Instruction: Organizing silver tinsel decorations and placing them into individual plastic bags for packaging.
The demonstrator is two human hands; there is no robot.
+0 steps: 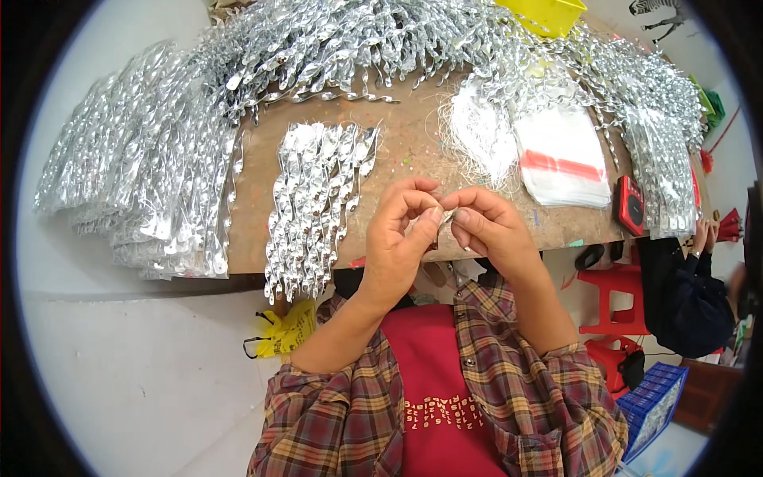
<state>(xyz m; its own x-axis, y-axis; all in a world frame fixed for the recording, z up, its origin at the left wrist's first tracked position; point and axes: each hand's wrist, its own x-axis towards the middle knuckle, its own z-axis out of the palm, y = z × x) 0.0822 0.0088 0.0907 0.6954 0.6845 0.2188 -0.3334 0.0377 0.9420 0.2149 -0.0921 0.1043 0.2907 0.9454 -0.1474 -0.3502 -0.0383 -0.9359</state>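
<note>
Near the table's front edge, my left hand (pixel 403 242) and my right hand (pixel 494 234) meet fingertip to fingertip. Thumb and forefinger of each are pinched together. Something small and pale lies between the fingertips, too small to name and mostly hidden by the fingers. Left of my hands lies a flat row of twisted silver spiral strips (pixel 311 207), its lower ends hanging over the edge. Beyond my right hand are a loose bundle of white strings (pixel 482 131) and a stack of clear plastic bags (pixel 560 143) with a red band.
Packed silver spirals (pixel 151 159) cover the table's left side, and more heap along the back (pixel 358 40). A yellow bin (pixel 548 14) stands at the far side. A small red radio-like device (pixel 630 205) sits at right, near another person (pixel 687 294) and red stools (pixel 612 298).
</note>
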